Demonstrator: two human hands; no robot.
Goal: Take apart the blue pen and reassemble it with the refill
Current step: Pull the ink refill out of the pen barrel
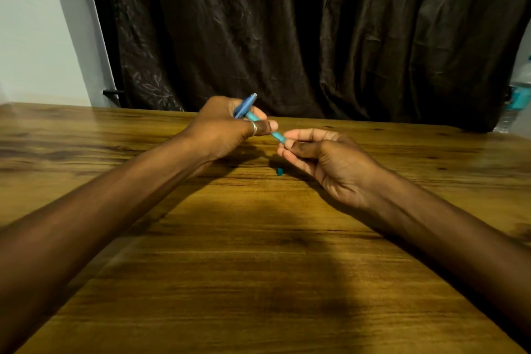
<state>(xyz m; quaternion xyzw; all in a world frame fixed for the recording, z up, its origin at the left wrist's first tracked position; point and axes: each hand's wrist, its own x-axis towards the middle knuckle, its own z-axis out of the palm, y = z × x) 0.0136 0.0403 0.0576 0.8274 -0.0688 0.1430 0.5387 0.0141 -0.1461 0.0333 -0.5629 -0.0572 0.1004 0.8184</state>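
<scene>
**Pen held over the table, both hands on it**

The blue pen [260, 123] is held in the air above the wooden table [258, 267], slanting from its darker upper end, the cap or clip, down toward its lighter barrel end. The left hand [227, 129] is closed around the upper part of the pen, thumb and fingers wrapped tight, a ring [254, 128] showing on one finger. That firm wrap most likely serves as an anchor, keeping the body from turning.

The right hand [321, 158] meets the pen's lower end, thumb and fingertips pinched narrowly on the barrel tip. A fine pinch like this suits twisting or pulling a small part. Whether the end is being unscrewed or fitted back on cannot be told, and the refill itself is not visible.

On the table just below the pen's lower end, directly under the right fingertips, lies a small blue piece [279, 171]. It is probably a part taken off the pen, set close by so it stays within reach and does not roll away.

Beyond the pen hangs a dark curtain [316, 37]; far to the right of the pen stands a plastic bottle [517, 95] at the table's edge, well apart from the work.
</scene>
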